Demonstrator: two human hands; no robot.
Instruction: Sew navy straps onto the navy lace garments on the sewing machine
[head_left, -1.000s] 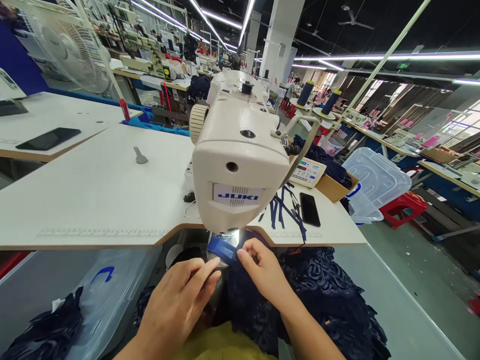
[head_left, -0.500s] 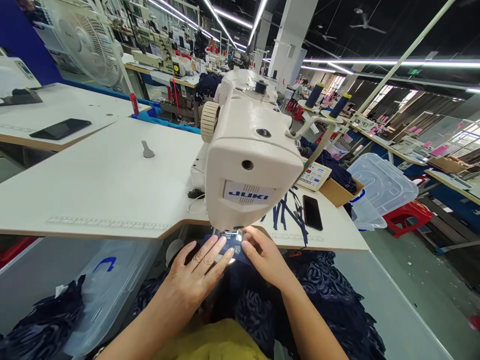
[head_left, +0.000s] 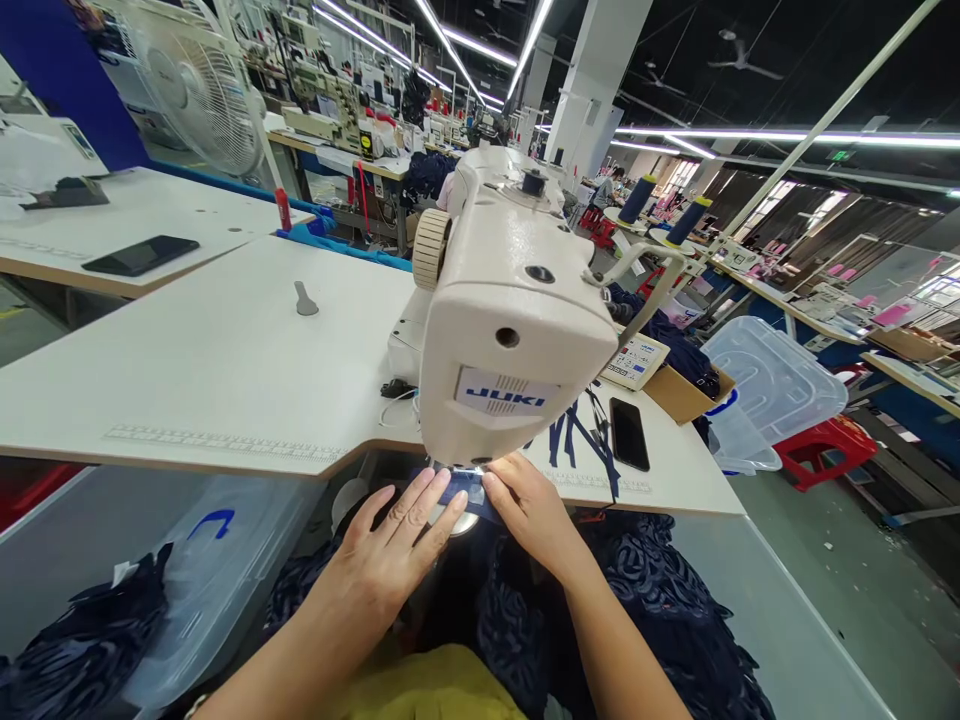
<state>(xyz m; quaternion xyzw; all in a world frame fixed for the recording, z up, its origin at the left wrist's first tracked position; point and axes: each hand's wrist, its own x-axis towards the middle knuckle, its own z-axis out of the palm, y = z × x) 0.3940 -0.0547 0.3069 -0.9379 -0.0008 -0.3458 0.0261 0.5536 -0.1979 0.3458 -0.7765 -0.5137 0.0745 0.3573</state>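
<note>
A white sewing machine (head_left: 465,260) stands in front of me, its head hiding the needle area. Under it lies a small piece of navy fabric (head_left: 466,484). My left hand (head_left: 394,540) rests on that fabric with its fingers stretched out flat, fingertips close to the presser foot. At the fabric's right side my right hand (head_left: 536,515) has its fingers bent and its thumb pressed on the cloth; part of the fingers is hidden below the machine head. Dark navy ruffled fabric (head_left: 660,570) hangs and bunches below the table edge.
The white table (head_left: 225,350) carries a small grey metal piece (head_left: 305,300), navy strips (head_left: 574,440), a phone (head_left: 628,434) and a control panel (head_left: 636,360). A cardboard box (head_left: 686,393) stands at the right. Below left is a clear plastic bin (head_left: 225,570).
The view has shifted slightly, so the machine and table sit a little lower and further right. Both hands stay on the navy fabric, the right thumb slightly nearer the machine head.
</note>
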